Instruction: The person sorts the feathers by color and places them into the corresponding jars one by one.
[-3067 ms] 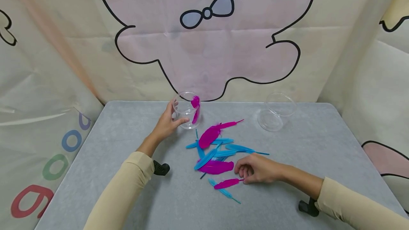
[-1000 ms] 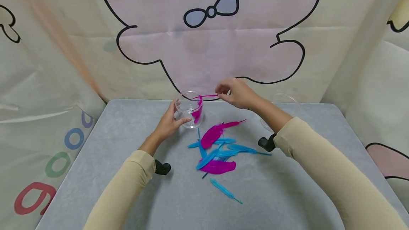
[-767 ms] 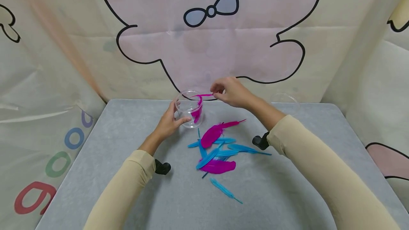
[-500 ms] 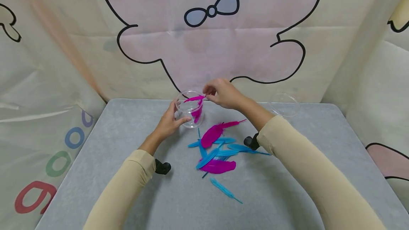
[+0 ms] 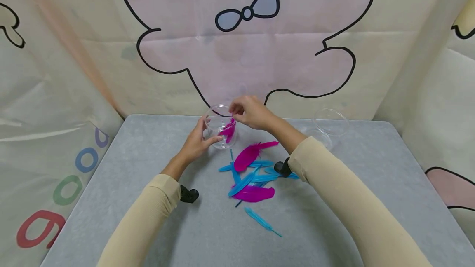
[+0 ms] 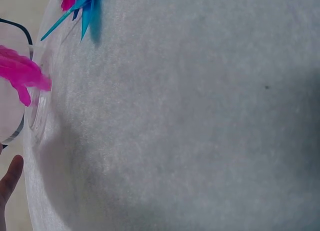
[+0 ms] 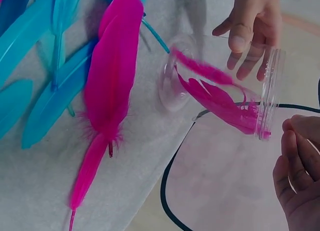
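Observation:
My left hand holds a clear plastic cup at the back left of the table, its thumb and fingers around the side. In the right wrist view the cup shows magenta feathers inside it. My right hand is at the rim, thumb and fingertips pinched together on the quill end of a narrow magenta feather that hangs down in the cup; the fingers hide this end. In the left wrist view only a finger of the left hand shows well, below the cup.
Blue feathers and magenta feathers lie piled mid-table, a single blue feather in front. A second clear cup stands at the back right. The grey table ends at a printed cloth backdrop.
My right hand picked up the narrow magenta feather from the front of the pile and brought it over the left cup. It then moved left and lowered the feather inside. The left hand stays put.

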Tool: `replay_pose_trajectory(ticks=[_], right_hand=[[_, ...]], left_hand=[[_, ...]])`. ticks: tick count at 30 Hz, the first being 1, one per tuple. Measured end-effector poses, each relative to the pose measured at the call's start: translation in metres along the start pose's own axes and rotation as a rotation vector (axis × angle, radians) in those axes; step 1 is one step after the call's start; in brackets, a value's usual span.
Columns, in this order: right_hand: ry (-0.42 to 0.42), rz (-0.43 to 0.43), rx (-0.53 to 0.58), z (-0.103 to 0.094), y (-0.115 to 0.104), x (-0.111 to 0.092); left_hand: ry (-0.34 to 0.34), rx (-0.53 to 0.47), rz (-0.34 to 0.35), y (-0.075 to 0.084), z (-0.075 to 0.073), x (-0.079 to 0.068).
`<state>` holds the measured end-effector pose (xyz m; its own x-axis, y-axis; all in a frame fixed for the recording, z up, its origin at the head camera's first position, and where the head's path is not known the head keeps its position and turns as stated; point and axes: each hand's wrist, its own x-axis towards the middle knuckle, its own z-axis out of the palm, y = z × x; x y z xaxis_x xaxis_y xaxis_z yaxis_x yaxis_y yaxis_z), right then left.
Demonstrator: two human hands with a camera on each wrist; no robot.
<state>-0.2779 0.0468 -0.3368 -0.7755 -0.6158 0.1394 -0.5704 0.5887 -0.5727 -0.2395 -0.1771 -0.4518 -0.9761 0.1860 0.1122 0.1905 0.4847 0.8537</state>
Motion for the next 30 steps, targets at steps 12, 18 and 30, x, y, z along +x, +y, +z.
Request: replay_pose_trajectory(ticks=[12, 18, 30], right_hand=[[-0.012, -0.002, 0.082, -0.004, 0.019, -0.022], [-0.081, -0.027, 0.242, 0.002, 0.035, -0.055], [-0.268, 0.036, 0.471, 0.03, 0.059, -0.115]], left_hand=[[-0.017, 0.032, -0.043, 0.002, -0.002, 0.001], [-0.019, 0.04, -0.041, 0.0, -0.005, 0.001], [-0.038, 0.067, -0.048, 0.002, -0.005, 0.002]])
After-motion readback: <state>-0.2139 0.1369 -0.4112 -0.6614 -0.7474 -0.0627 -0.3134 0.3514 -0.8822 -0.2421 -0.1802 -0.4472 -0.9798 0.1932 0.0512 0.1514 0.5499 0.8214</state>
